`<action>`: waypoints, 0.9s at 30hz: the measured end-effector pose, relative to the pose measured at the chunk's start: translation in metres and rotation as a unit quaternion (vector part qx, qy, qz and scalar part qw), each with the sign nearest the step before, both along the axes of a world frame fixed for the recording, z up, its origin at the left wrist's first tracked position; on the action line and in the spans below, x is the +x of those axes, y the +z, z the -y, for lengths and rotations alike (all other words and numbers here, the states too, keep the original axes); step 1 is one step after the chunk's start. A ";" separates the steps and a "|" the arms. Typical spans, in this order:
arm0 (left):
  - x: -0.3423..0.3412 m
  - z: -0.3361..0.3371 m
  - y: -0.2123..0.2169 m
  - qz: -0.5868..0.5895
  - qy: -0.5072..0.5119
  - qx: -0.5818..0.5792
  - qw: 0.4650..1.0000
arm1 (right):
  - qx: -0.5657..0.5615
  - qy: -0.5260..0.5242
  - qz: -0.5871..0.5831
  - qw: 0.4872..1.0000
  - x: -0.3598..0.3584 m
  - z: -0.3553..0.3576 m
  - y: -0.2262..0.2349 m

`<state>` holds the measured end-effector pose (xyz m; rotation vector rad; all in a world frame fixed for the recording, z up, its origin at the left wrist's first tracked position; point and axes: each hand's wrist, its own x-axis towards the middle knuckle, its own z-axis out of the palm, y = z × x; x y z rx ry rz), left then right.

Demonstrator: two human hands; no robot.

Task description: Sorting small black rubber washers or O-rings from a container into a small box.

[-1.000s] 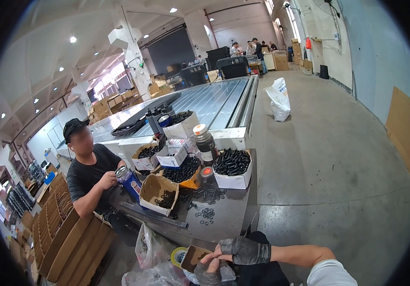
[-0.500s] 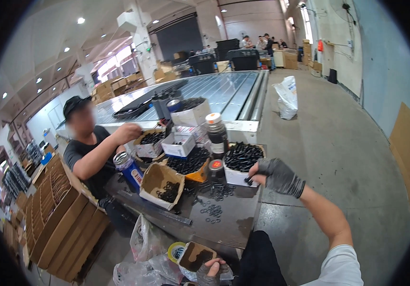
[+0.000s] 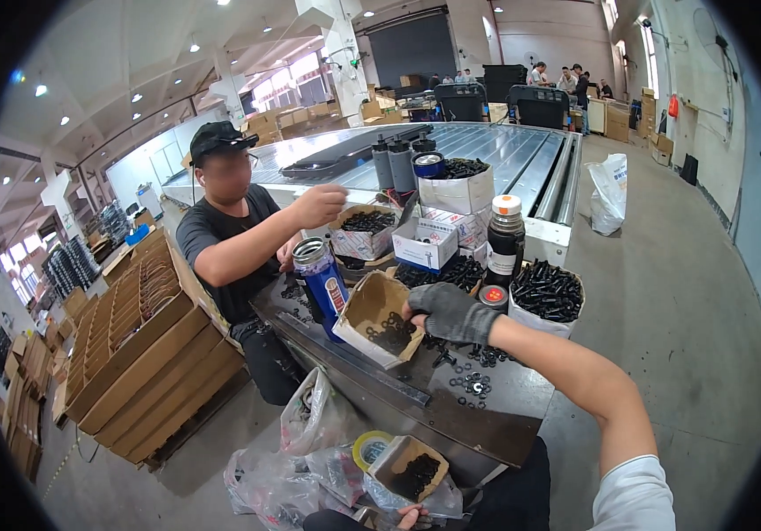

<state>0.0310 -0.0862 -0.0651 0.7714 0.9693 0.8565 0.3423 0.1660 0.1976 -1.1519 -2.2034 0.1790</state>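
Note:
My right hand [image 3: 454,314], in a grey fingerless glove, reaches over the right rim of an open carton [image 3: 361,332] with black washers in it. Its fingers are curled together; the glove and carton hide what they pinch, if anything. Only the fingertips of my left hand [image 3: 411,515] show at the lower edge, curled beside a small carton [image 3: 434,487] of dark little parts. What the left fingers hold is hidden. Loose black washers [image 3: 471,384] lie on the table below my right forearm. Right of them stands a white box of black bolts [image 3: 547,292].
A blue can [image 3: 323,288] and a dark jar with an orange-marked lid [image 3: 505,239] stand among the boxes. Across the corner a co-worker [image 3: 237,221] reaches to another bolt box [image 3: 365,239]. Plastic bags [image 3: 283,487] and a tape roll [image 3: 370,450] lie below the table edge.
My right hand has moved left from the white bolt box to the washer carton. The left hand sits lower, mostly out of view. The whole view has turned left.

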 end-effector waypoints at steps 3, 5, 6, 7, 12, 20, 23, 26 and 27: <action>-0.010 -0.005 0.008 -0.007 -0.006 -0.004 1.000 | 0.031 -0.010 0.085 0.996 -0.004 -0.029 0.000; -0.020 -0.006 -0.001 -0.031 -0.014 -0.014 0.999 | 0.040 -0.011 0.080 0.996 0.005 -0.037 0.014; -0.023 -0.006 -0.004 -0.022 -0.018 -0.020 0.999 | 0.066 -0.008 0.039 0.997 0.014 -0.035 0.025; -0.023 -0.008 -0.007 -0.020 -0.027 -0.022 0.999 | 0.092 -0.007 -0.001 0.996 0.025 -0.031 0.038; -0.030 -0.014 -0.020 -0.029 -0.032 -0.048 0.998 | 0.016 -0.079 0.026 0.996 0.078 0.012 0.087; -0.012 -0.029 -0.017 -0.058 -0.028 -0.049 0.997 | -0.065 -0.085 0.004 0.994 0.125 0.092 0.082; -0.008 -0.029 -0.036 -0.131 -0.077 0.052 0.987 | -0.025 -0.084 0.021 0.996 0.087 0.152 0.082; -0.024 -0.022 -0.067 -0.099 -0.010 -0.028 0.995 | -0.040 -0.040 0.027 0.998 0.025 0.196 0.035; -0.032 -0.019 -0.076 -0.093 0.003 -0.045 0.995 | -0.057 0.007 0.018 0.998 0.010 0.208 0.009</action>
